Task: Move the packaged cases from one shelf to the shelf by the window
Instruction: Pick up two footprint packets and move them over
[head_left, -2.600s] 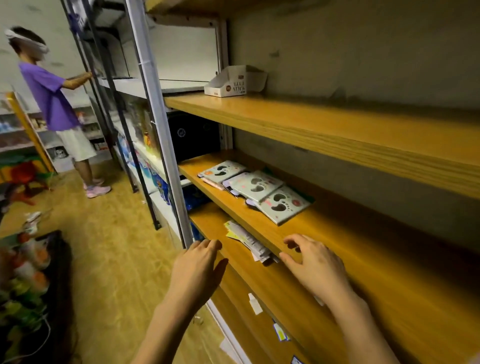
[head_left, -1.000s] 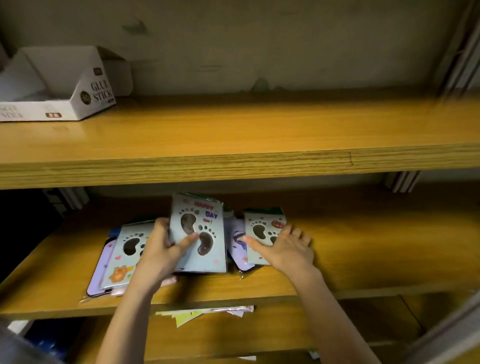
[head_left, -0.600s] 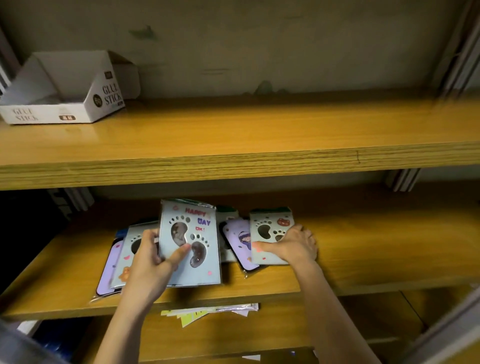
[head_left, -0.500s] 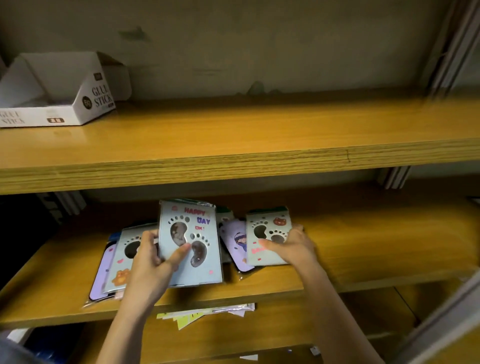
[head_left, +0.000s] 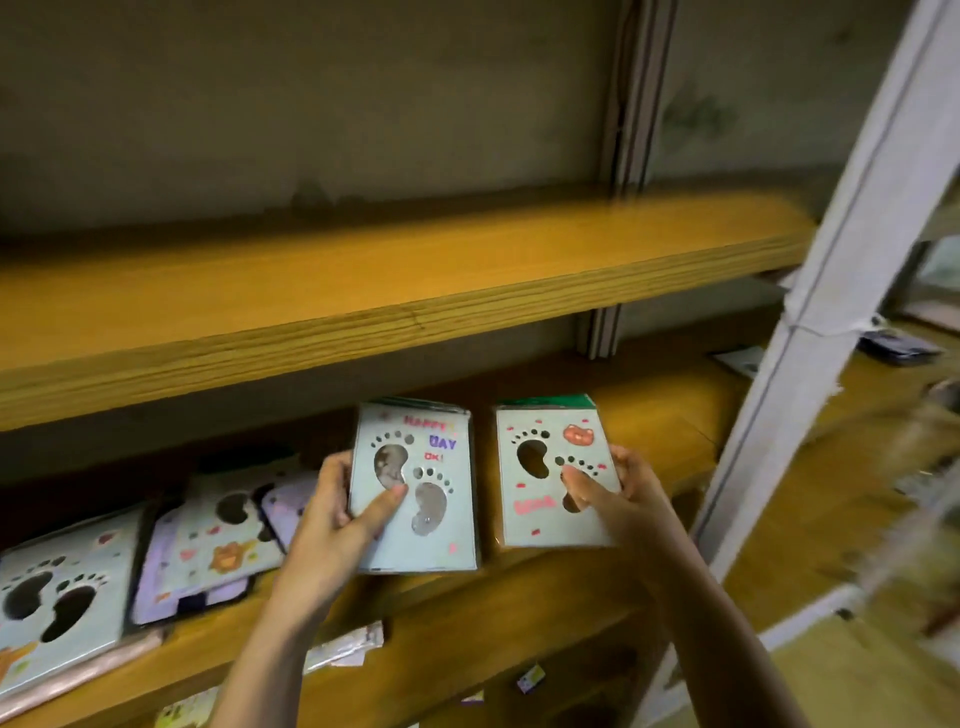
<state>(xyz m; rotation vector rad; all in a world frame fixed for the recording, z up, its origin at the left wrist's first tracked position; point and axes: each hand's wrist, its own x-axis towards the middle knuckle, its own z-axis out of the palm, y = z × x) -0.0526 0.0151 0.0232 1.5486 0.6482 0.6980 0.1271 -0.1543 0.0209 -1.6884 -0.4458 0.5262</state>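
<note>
Since half a second ago, the right case has left the board. The right hand now holds it upright, clear of the middle shelf and beside the left case, which the left hand holds. Each hand pinches its case, thumb on the printed face and fingers curled behind the outer edge. The view has swung right.

Judgement: pick-up is complete, and the carry to the window shelf follows.

The remaining cases lie overlapped toward the middle shelf's left end. The upper shelf is yellow wood-grain board. A grey upright stands at the right end. Beyond it, a neighbouring shelf appears blurred. Loose papers lie on the board below.
</note>
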